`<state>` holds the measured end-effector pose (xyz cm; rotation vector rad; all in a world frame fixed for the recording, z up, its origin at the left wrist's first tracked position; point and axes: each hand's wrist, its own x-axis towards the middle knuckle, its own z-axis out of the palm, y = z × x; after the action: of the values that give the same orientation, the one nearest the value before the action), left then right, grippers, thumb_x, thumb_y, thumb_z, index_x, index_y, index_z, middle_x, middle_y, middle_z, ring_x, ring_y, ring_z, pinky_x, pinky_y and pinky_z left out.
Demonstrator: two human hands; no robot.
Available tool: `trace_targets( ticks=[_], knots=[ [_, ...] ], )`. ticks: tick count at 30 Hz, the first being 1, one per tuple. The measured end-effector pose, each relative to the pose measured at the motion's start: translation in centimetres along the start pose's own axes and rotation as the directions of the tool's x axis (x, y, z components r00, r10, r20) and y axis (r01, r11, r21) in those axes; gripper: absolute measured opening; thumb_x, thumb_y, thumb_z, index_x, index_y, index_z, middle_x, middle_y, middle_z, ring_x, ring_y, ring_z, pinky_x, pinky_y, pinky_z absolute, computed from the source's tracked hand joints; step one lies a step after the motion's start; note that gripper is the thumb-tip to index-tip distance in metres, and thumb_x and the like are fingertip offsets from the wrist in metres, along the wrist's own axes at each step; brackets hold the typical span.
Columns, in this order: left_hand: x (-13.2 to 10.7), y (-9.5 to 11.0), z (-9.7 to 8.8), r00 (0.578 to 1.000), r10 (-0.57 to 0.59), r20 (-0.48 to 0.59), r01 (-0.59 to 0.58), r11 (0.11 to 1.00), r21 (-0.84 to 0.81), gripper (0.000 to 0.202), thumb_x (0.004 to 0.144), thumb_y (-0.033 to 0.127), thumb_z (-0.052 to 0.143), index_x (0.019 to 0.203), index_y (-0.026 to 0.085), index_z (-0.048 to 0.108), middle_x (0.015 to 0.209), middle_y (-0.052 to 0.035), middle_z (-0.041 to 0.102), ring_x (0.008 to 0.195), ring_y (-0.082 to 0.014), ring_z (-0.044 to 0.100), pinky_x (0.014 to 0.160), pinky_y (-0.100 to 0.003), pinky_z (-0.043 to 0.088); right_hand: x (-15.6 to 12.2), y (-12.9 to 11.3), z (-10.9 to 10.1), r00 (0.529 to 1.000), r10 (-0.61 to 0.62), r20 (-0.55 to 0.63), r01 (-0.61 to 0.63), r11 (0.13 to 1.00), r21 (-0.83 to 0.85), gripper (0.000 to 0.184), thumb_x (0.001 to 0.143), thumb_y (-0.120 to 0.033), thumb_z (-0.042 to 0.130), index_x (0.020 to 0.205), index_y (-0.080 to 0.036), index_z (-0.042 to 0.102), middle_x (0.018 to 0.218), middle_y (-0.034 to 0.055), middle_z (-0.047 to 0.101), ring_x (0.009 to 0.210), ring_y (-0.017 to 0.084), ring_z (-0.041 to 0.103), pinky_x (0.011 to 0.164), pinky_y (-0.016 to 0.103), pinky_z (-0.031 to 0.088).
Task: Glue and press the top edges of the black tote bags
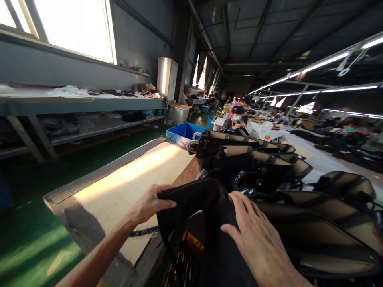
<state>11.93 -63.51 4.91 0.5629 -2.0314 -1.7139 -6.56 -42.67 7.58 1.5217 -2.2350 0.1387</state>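
Note:
A black bag (206, 191) stands in front of me with its mouth toward me, its dark inside partly lit. My left hand (154, 203) pinches the bag's left upper edge, thumb on the inner side and fingers behind it. Across from it, my right hand (254, 227) holds the right rim, its fingertips over the edge and the thumb apart against the dark inner wall. A pale grey patch (196, 223) shows inside the bag. Beside the right hand lie more open black bags (317, 227) with tan linings.
A cream-topped work table (134, 179) with grey edging extends left of the bag. Behind it stands a blue bin (179, 135). Further rows of black bags (239, 153) fill the right side. A long bench (119, 104) runs below the window. A masked co-worker (235, 121) sits further back.

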Motion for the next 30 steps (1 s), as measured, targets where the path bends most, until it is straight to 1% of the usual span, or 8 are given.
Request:
trace_targets(
  ticks=[4,7,10,14,19,22,26,30],
  knots=[
    [-0.6,-0.6,0.9,0.999,0.023,-0.042,-0.023,1.000,0.019,0.022,0.067,0.021,0.067,0.087,0.012,0.066,0.074,0.0010,0.061,0.070,-0.0137,0.052,0.062,-0.021,0.040,2.1,-0.9,-0.5,0.998,-0.026,-0.057,0.030,0.998,0.061,0.062,0.067,-0.011,0.070,0.122,-0.017,0.042,0.129,0.0116,0.046,0.114,0.028,0.046,0.094,0.040,0.044],
    [-0.8,-0.9,0.8,0.999,0.025,-0.044,-0.026,0.999,-0.025,0.023,0.065,0.019,0.068,0.087,0.012,0.066,0.073,0.0020,0.058,0.069,-0.0123,0.050,0.061,-0.019,0.038,4.1,-1.8,-0.7,0.983,-0.114,-0.143,0.140,0.972,0.190,0.044,0.071,-0.009,0.063,0.112,-0.020,0.050,0.123,0.0093,0.049,0.109,0.027,0.049,0.091,0.041,0.045],
    [-0.8,-1.1,0.7,0.999,0.017,-0.043,-0.019,0.999,-0.042,0.023,0.065,0.018,0.069,0.087,0.011,0.066,0.070,0.0027,0.055,0.067,-0.0109,0.047,0.059,-0.019,0.034,5.9,-2.4,-0.6,0.962,-0.175,-0.208,0.238,0.911,0.335,0.030,0.074,-0.006,0.063,0.100,-0.020,0.057,0.110,0.0072,0.054,0.099,0.026,0.053,0.084,0.039,0.048],
    [-0.6,-1.0,0.7,0.999,0.023,-0.048,-0.026,0.998,-0.049,0.023,0.066,0.019,0.070,0.086,0.011,0.065,0.070,0.0027,0.054,0.067,-0.0107,0.046,0.059,-0.019,0.033,7.9,-2.6,-0.1,0.959,-0.213,-0.186,0.278,0.830,0.484,0.030,0.073,0.000,0.068,0.095,-0.020,0.063,0.105,0.0049,0.056,0.099,0.025,0.051,0.086,0.038,0.047],
    [-0.3,-1.1,0.7,0.998,0.040,-0.050,-0.041,0.999,-0.024,0.020,0.067,0.018,0.069,0.085,0.011,0.065,0.070,0.0031,0.053,0.067,-0.0103,0.045,0.059,-0.019,0.033,9.2,-2.7,0.6,0.935,-0.328,-0.135,0.343,0.739,0.579,0.033,0.072,0.004,0.065,0.094,-0.021,0.066,0.117,0.0049,0.053,0.110,0.024,0.047,0.096,0.039,0.041],
    [-0.2,-1.4,0.8,0.998,0.028,-0.050,-0.031,0.998,-0.055,0.023,0.067,0.019,0.068,0.089,0.011,0.065,0.072,0.0030,0.054,0.068,-0.0104,0.045,0.060,-0.019,0.033,9.6,-2.9,1.1,0.916,-0.387,-0.105,0.364,0.694,0.621,0.035,0.071,0.006,0.063,0.093,-0.020,0.066,0.121,0.0049,0.052,0.112,0.022,0.047,0.098,0.038,0.039],
    [0.0,-1.5,0.9,0.998,0.016,-0.056,-0.020,0.998,-0.063,0.027,0.066,0.019,0.069,0.092,0.011,0.065,0.073,0.0026,0.055,0.067,-0.0107,0.046,0.060,-0.019,0.033,10.0,-3.3,1.4,0.904,-0.416,-0.094,0.383,0.696,0.607,0.033,0.070,0.007,0.065,0.090,-0.020,0.064,0.121,0.0051,0.052,0.112,0.022,0.047,0.098,0.038,0.037],
    [0.1,-1.5,1.0,0.997,0.016,-0.076,-0.018,1.000,-0.026,0.027,0.066,0.019,0.069,0.092,0.011,0.065,0.073,0.0026,0.055,0.068,-0.0110,0.046,0.061,-0.020,0.034,10.2,-3.5,1.4,0.903,-0.422,-0.076,0.388,0.727,0.566,0.027,0.071,0.007,0.067,0.079,-0.018,0.061,0.117,0.0057,0.054,0.109,0.022,0.048,0.095,0.037,0.039]
  ],
)
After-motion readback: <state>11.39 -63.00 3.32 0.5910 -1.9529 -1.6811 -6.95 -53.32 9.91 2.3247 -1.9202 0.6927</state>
